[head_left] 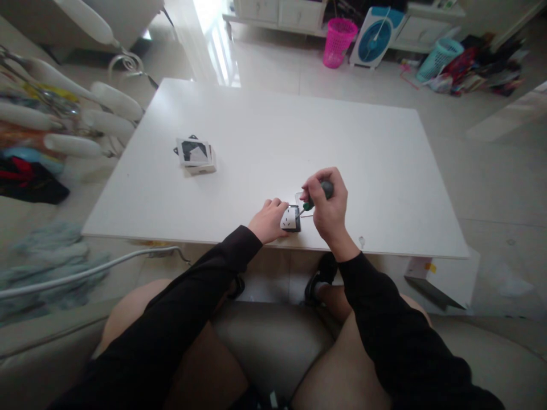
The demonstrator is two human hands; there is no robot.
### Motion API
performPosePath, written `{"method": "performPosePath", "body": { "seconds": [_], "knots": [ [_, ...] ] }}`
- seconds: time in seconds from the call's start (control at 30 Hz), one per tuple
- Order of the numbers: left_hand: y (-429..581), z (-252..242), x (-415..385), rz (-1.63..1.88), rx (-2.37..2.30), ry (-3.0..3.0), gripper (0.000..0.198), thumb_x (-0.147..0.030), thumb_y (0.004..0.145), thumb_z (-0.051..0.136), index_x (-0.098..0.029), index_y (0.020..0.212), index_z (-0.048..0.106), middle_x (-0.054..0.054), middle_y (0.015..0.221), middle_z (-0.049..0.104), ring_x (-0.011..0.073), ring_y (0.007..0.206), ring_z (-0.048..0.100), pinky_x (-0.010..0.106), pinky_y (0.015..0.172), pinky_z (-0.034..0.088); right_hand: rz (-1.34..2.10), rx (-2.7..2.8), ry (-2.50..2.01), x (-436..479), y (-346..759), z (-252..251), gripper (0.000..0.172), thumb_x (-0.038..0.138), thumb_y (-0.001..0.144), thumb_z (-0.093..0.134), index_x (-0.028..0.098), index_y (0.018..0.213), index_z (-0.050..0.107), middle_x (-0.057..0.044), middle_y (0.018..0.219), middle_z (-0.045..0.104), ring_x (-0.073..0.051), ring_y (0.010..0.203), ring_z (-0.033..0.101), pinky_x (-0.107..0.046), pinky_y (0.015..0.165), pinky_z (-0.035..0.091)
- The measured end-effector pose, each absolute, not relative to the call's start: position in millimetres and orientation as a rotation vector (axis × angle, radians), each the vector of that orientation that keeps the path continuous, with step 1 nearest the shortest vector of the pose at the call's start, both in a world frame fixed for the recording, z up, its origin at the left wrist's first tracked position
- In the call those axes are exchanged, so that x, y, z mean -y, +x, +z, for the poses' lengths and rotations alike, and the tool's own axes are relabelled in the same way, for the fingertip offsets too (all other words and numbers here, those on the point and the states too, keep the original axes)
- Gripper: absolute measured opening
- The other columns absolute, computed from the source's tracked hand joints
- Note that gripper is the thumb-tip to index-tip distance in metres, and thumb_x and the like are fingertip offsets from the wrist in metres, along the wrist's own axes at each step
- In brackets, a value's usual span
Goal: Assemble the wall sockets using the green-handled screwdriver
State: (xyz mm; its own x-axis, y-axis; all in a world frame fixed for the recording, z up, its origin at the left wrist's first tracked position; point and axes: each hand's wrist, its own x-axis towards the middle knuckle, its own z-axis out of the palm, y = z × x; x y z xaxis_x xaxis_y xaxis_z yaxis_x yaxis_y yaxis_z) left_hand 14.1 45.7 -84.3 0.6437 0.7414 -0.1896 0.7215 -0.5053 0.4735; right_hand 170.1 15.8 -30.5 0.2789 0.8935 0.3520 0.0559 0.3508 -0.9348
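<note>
White tabletop (376,148) stretches out on every side of our fingers, with pale floor tiles (273,71) past its far edge, where a pink lattice basket (339,42) and a blue-and-white fan (375,39) stand well beyond our fingertips. Our left hand (268,221) grips a white wall socket (289,218) with a dark body, thumb at its near edge and fingers at its far edge; the socket sits on the table's near side, just left of our right fingers. Our right hand (331,208) is closed around a green-and-dark screwdriver (308,205), its shaft slanting down and left to the socket's right edge — whether the tip is seated in anything we cannot tell. Just beyond the shaft, by our right fingertips, lies a pale flat piece (298,197), partly hidden. Farther off, ahead and left of our left fingers, rests a small stack of white-framed pieces (200,168) — dark tabs poke out from it.
</note>
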Motion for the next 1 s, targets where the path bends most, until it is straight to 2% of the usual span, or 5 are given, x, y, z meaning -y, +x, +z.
{"method": "performPosePath", "body": {
  "seconds": [0.13, 0.47, 0.6, 0.83, 1.0],
  "knots": [
    [14, -84, -45, 0.048, -1.144, 2.338, 0.064, -0.034, 0.075, 0.087, -0.018, 0.13, 0.058, 0.014, 0.129, 0.059, 0.0353, 0.122, 0.054, 0.047, 0.106, 0.05, 0.87, 1.196, -0.97, -15, 171, -31, 0.042, 0.064, 0.101, 0.054, 0.025, 0.107, 0.068, 0.0, 0.09, 0.067, -0.013, 0.075, 0.063, -0.028, 0.067, 0.054],
    [13, -85, -45, 0.053, -1.141, 2.331, 0.063, -0.034, 0.076, 0.087, -0.019, 0.13, 0.058, 0.014, 0.129, 0.059, 0.0354, 0.12, 0.054, 0.048, 0.106, 0.05, 0.736, 1.186, -1.115, -16, 172, -26, 0.036, 0.062, 0.093, 0.072, 0.026, 0.098, 0.072, -0.001, 0.092, 0.073, -0.016, 0.083, 0.073, -0.033, 0.074, 0.062],
    [13, -87, -46, 0.065, -1.119, 2.323, 0.07, -0.03, 0.075, 0.087, -0.022, 0.137, 0.055, 0.014, 0.135, 0.058, 0.0359, 0.124, 0.053, 0.049, 0.107, 0.049, 0.53, 1.271, -1.188, -13, 169, -27, 0.03, 0.051, 0.086, 0.083, 0.025, 0.087, 0.069, 0.002, 0.084, 0.069, -0.014, 0.079, 0.066, -0.028, 0.066, 0.054],
    [13, -94, -47, 0.087, -1.103, 2.345, 0.07, -0.032, 0.075, 0.087, -0.02, 0.136, 0.055, 0.015, 0.138, 0.058, 0.0375, 0.127, 0.053, 0.051, 0.108, 0.048, 0.419, 1.276, -1.199, -11, 166, -22, 0.043, 0.039, 0.084, 0.085, 0.026, 0.074, 0.044, 0.007, 0.067, 0.048, -0.012, 0.061, 0.05, -0.029, 0.058, 0.045],
    [14, -92, -45, 0.09, -1.11, 2.356, 0.062, -0.03, 0.075, 0.086, -0.021, 0.13, 0.057, 0.013, 0.133, 0.059, 0.0367, 0.126, 0.053, 0.05, 0.108, 0.05, 0.294, 1.304, -1.217, -12, 169, -22, 0.036, 0.048, 0.086, 0.082, 0.026, 0.08, 0.054, 0.005, 0.075, 0.048, -0.013, 0.066, 0.046, -0.032, 0.064, 0.047]
  ]
}}
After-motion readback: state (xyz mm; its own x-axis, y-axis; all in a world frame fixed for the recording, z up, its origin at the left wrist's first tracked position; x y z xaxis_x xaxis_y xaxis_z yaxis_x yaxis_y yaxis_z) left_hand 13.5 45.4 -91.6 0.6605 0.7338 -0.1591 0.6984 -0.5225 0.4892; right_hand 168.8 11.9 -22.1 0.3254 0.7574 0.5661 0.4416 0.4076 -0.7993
